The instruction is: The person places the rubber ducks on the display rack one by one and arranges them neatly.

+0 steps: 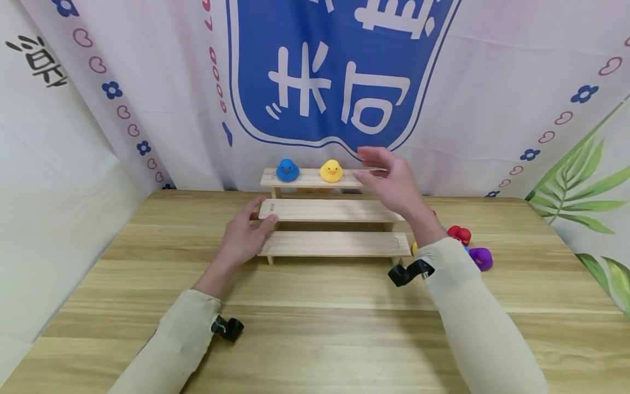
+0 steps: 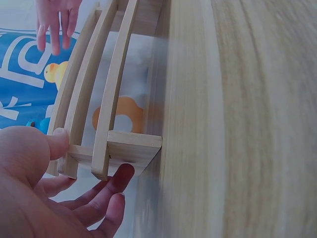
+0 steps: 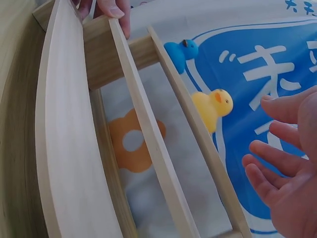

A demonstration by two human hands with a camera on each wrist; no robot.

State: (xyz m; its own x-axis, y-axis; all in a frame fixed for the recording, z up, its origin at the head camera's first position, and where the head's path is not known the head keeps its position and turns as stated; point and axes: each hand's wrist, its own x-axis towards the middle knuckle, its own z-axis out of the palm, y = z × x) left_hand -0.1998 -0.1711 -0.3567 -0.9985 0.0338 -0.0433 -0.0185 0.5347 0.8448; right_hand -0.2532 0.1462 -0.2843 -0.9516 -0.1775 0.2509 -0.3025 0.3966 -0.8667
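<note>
Seeing your right grip (image 1: 391, 179) empty, loosely spread, yellow duck (image 1: 332, 171) just left of it atop the wooden rack (image 1: 330, 210); your left grip (image 1: 243, 235) pinches the rack's left end, long axis running sideways.

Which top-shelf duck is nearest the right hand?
The yellow duck, near the middle of the top shelf, just left of the right hand and not touching it. The blue duck sits farther away, toward the shelf's left end.

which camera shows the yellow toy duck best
The head view: the yellow toy duck faces the camera, unobstructed. Both wrist views show it partly hidden by the pale wooden top shelf; the right shows more.
</note>
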